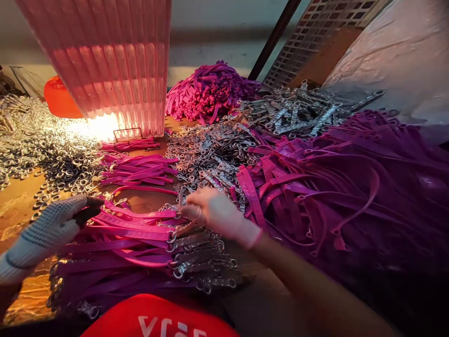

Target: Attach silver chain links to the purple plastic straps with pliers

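My left hand (52, 229), in a white dotted glove with dark fingertips, is closed at the left ends of the pink straps (136, 231). My right hand (217, 215), in a pale glove, pinches the right end of a pink strap (150, 215) by its metal fitting; its fingers partly hide the grip. Between and below both hands lies a layered stack of these straps. Metal rings sit at their left ends, and silver chain-like pieces (199, 257) hang from their right ends.
Loose metal rings (70, 164) spread at left beside a glowing lamp (63, 98) and a ribbed translucent panel (115, 61). Silver metal pieces (210, 145) are heaped at centre. Purple-pink straps form piles at the back (213, 89) and right (315, 187). A red cap brim (157, 318) shows below.
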Available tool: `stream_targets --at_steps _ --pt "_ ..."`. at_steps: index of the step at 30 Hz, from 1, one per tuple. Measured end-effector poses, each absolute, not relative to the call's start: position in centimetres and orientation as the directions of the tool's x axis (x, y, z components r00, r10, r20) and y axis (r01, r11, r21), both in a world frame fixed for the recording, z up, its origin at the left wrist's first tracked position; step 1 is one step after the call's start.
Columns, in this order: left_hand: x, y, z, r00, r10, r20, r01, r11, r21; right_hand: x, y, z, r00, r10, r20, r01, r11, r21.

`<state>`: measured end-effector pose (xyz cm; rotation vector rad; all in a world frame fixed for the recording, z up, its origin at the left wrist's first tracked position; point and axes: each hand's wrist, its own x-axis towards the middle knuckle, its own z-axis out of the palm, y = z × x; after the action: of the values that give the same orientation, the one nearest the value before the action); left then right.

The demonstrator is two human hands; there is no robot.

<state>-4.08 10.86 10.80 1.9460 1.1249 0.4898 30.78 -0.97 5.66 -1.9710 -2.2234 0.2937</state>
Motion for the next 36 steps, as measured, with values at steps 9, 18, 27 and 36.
stream_targets --at_steps 9,18,27,36 --pt "5.1 8.1 8.2 0.666 0.520 -0.535 -0.126 0.785 0.606 37.3 7.6 -1.9 0.189 0.979 0.079 0.974 -0.197 0.111" --pt "3.8 6.4 5.9 0.588 0.722 -0.364 -0.031 0.470 0.882 38.2 7.0 -2.7 0.214 0.954 0.213 0.965 -0.172 -0.197" --pt "5.1 6.0 5.2 0.501 0.847 -0.177 0.113 0.139 0.984 27.2 1.0 3.9 -0.038 0.950 0.309 0.644 0.259 -0.720" --pt "6.4 4.6 6.1 0.595 0.802 -0.045 0.059 0.012 0.998 22.5 -1.6 5.9 -0.129 0.962 0.239 0.895 0.217 -0.391"
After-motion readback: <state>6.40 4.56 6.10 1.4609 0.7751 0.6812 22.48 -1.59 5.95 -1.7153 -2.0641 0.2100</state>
